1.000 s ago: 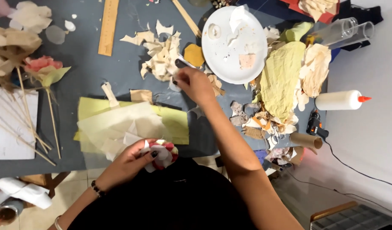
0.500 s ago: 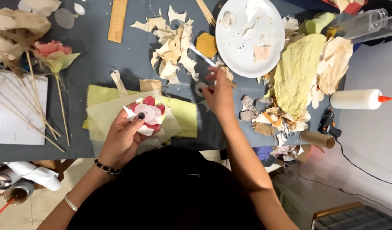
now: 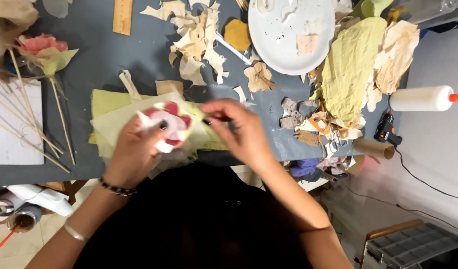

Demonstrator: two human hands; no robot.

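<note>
Head view, paper flower [image 3: 170, 125] in left hand [image 3: 134, 154]

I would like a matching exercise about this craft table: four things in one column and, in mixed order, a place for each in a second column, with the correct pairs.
Things:
1. glue bottle
2. white plate
3. wooden ruler
4. paper flower

Places:
a. top edge of the table, left of the torn paper scraps
b. far right, lying on its side, orange tip pointing right
c. in the left hand, near the right hand
d. top middle, beside the big yellow-green crumpled sheet

Pairs: 1-b, 2-d, 3-a, 4-c
</note>
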